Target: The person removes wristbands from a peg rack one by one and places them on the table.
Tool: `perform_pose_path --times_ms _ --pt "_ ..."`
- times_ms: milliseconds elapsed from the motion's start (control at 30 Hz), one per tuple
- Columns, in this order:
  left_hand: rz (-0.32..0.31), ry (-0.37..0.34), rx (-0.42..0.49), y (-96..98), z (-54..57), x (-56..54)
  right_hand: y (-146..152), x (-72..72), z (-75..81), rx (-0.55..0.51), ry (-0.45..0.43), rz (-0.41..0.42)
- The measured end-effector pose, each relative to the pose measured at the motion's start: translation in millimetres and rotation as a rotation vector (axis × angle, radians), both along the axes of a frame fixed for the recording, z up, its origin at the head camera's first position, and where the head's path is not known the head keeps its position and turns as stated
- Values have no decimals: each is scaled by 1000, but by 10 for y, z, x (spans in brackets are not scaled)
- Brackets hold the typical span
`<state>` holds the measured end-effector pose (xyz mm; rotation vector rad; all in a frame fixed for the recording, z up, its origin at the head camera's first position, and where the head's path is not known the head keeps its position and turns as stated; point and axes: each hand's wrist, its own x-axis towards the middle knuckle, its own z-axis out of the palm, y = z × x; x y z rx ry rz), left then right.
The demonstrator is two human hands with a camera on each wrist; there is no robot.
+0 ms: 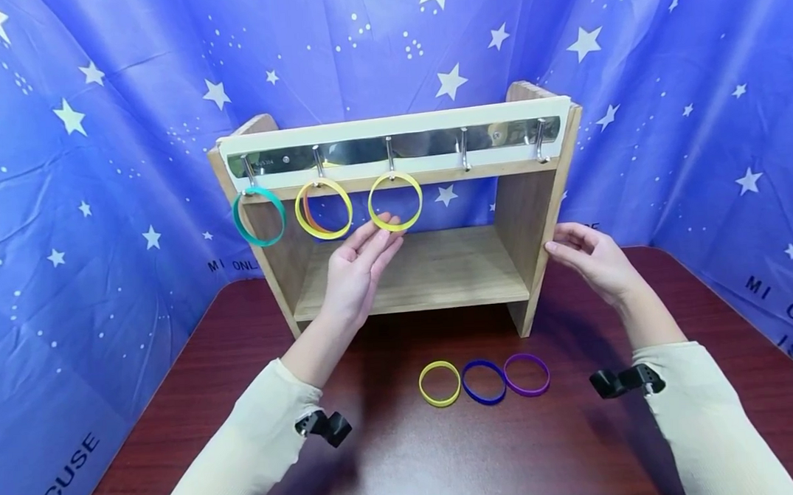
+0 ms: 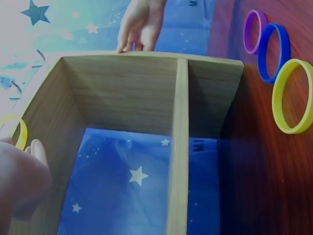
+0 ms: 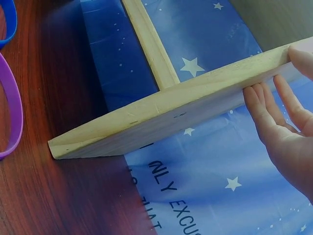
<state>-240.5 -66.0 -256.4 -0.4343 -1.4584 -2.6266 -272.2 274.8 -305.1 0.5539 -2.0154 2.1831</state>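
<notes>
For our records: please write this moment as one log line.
left hand: pinches yellow band at middle hook; right hand: touches wooden rack; table: three bands

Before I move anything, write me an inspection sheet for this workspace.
Surface: dark red wood-grain table; a yellow rubbery-looking ring, a dark-blue ring and a purple ring lie in a row.
Job's things: pale wooden shelf with five metal hooks; from the left, teal ring on the first, second yellow ring and orange ring on the second, third yellow ring at the third, seating unclear; last two bare.
Clutter: nothing seen.
Grippers: bare left hand holds the third yellow ring low; bare right hand touches the shelf's right side.
Cables: nothing seen.
Surroundings: blue star-printed cloth.
</notes>
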Motion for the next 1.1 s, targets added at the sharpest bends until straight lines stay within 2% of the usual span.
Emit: perform_pose_path --times_ms 300,467,700,900,1100 --pt "75 -8 102 70 32 -4 -14 8 28 -7 1 -3" --pt "56 -8 162 87 85 40 -12 9 29 -1 2 -4" --pt "38 -20 194 85 182 108 -16 6 24 -4 3 2" --pt "38 -18 188 77 234 162 -9 13 9 7 -2 -2" --pt "18 -3 156 64 239 208 -12 18 0 -12 4 7"
